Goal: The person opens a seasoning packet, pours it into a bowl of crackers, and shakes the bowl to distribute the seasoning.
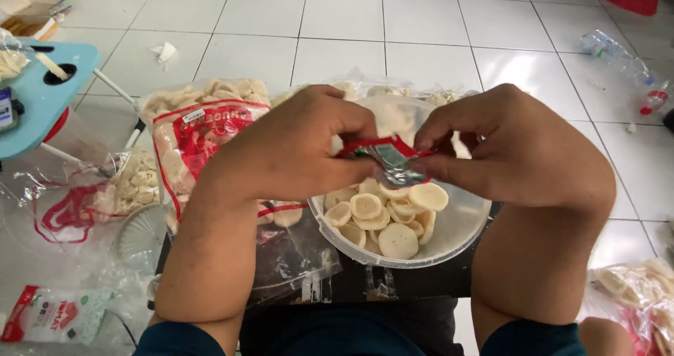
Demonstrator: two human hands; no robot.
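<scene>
Your left hand (295,149) and right hand (516,152) pinch a small red sachet (382,156) over the clear bowl (460,233) of pale crackers (386,215), beside a cracker-filled bag (196,131).

Two hands, left hand (295,152) and right hand (519,152), are sharing one small red sachet (382,156) over one clear bowl (456,233) of crackers, while one large cracker bag (203,131) and one plastic bottle (625,64) are lying nearby.
</scene>
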